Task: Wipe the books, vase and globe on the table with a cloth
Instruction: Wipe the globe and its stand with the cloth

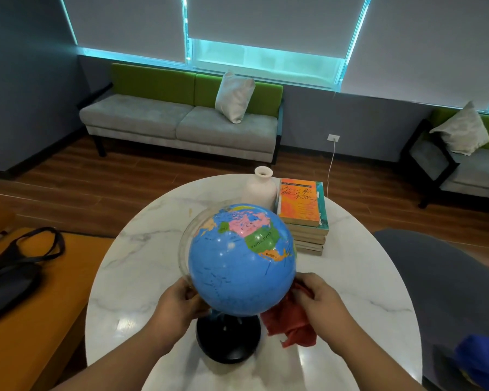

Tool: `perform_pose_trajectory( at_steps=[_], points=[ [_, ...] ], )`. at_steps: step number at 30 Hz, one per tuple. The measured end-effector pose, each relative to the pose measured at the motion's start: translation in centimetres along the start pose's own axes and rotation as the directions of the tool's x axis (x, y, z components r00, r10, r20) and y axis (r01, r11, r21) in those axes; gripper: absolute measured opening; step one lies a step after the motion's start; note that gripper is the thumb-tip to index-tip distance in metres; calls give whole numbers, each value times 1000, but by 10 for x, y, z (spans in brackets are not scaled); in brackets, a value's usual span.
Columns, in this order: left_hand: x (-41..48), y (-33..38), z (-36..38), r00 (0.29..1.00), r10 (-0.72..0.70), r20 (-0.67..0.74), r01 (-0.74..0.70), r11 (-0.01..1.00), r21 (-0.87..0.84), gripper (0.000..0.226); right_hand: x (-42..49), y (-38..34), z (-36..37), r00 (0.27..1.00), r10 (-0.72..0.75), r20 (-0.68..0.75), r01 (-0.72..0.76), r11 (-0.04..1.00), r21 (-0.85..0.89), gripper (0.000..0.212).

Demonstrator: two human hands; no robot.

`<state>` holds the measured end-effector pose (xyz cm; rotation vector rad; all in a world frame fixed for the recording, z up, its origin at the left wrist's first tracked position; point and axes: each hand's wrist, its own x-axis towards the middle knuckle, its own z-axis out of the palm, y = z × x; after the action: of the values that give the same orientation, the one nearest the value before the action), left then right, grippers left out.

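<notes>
Globe (242,261) stands on its black base at the near side of the marble worktop (141,263). L hand (178,303) grip: fingers curled vs globe's lower-left side. R hand (319,297) grip: closed on red cloth (291,323) at globe's lower right. Vase (260,190) & books (302,210) sit just beside each other behind the globe.

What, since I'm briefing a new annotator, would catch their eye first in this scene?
The blue globe stands out first, near the middle of the round marble table, the left hand gripping its side. The right hand holds a red cloth at its lower right. Behind stand a white vase and stacked books.
</notes>
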<state>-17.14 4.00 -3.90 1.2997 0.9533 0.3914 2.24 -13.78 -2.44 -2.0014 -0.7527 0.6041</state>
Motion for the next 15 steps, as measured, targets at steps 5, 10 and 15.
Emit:
perform_pose_trajectory(
  at_steps=[5, 10, 15],
  points=[
    [-3, 10, -15, 999, 22, 27, -25, 993, 115, 19, 0, -12, 4, 1000, 13, 18, -14, 999, 34, 36],
    [-5, 32, -44, 988, 155, -13, -142, 935, 326, 17, -2, -18, 3, 999, 2, 51, -1, 1000, -11, 40],
    [-5, 36, -59, 981, 192, -2, -170, 870, 463, 17, -3, -21, 8, 993, 38, 111, -35, 999, -32, 28]
  ],
)
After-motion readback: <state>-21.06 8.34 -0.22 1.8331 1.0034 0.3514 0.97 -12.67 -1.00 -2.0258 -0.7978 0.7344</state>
